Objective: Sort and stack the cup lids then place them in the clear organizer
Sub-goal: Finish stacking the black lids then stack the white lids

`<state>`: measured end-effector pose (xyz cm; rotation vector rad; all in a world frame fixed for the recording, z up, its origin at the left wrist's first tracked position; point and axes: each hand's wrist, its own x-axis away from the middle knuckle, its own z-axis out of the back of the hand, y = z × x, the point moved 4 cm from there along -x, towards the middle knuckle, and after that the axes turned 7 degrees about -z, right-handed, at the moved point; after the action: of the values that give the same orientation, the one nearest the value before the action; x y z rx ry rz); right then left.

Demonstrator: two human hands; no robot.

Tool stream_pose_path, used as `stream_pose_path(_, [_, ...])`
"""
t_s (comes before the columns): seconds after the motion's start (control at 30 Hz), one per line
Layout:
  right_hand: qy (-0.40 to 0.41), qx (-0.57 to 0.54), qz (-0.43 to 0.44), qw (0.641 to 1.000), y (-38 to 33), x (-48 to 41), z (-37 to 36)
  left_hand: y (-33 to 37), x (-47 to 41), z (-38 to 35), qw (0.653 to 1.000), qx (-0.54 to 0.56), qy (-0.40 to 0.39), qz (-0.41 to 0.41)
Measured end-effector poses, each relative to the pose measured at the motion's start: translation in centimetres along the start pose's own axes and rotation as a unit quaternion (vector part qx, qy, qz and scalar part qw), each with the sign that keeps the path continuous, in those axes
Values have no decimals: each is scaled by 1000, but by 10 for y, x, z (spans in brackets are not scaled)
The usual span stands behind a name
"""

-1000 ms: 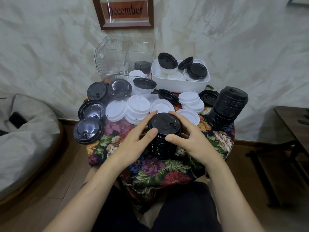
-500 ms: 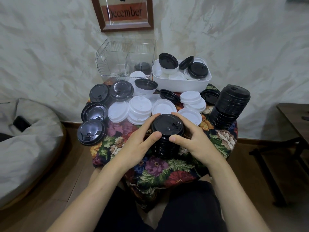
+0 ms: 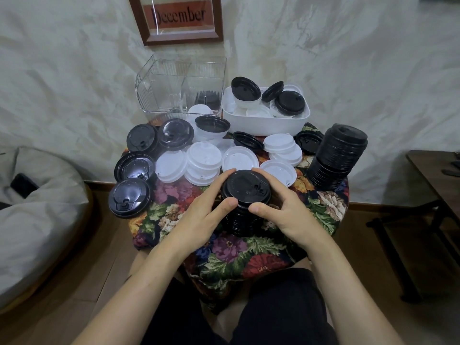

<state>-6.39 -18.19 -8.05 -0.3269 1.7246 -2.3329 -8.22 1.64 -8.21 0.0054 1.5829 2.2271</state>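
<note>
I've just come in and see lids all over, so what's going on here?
Someone is sorting cup lids at a small cloth-covered table. The left hand and right hand both grip a black stack near the front. Loose white lids and black lids lie around it, and a taller stack stands to the right. The clear organizer at the back seems to hold only a few lids; the white bin beside it holds a mix.

A stack of black lids (image 3: pixel 245 207) stands upright at the front of the surface (image 3: pixel 224 247). Loose white lids (image 3: pixel 204 160) and big black lids (image 3: pixel 130 197) lie behind it. The clear organizer (image 3: pixel 179 88) stands at the back.
</note>
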Motion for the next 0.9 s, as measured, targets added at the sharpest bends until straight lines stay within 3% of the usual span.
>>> stream_pose_path(0.4, [-12,25,-7,1000,-7,1,-5,-7,5,2,999,-31,-14,10])
stream_pose_path(0.9, [1,37,-11,999,-20,3,6,-5,6,4,999,21,-1,24])
